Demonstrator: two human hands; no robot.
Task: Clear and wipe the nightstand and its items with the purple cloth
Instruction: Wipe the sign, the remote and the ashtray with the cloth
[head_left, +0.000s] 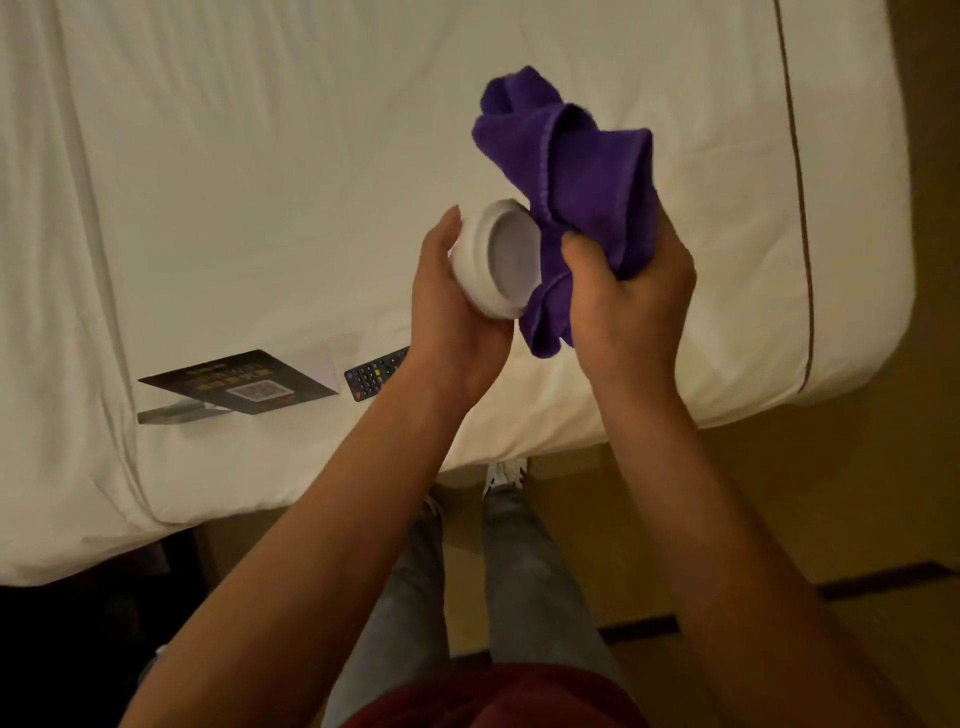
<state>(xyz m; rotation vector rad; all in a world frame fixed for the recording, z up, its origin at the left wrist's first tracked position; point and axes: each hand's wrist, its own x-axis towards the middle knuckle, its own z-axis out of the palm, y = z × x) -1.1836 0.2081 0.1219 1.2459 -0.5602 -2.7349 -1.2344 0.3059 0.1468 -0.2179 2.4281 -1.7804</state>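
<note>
My left hand (451, 322) grips a round white dish (491, 260), tilted so its underside faces me, held above the bed. My right hand (626, 301) is shut on the bunched purple cloth (571, 192), which presses against the dish's right edge and sticks up above both hands. A black remote control (371, 374) lies on the bed just left of my left wrist, partly hidden by it. A dark card with a QR code (244, 382) rests on the bed further left. The nightstand is not in view.
The white bed (260, 182) fills the upper frame, its corner at the right. Beige floor (779, 493) runs along the right and bottom. My legs and shoes stand at the bed's edge. A dark area lies at the lower left.
</note>
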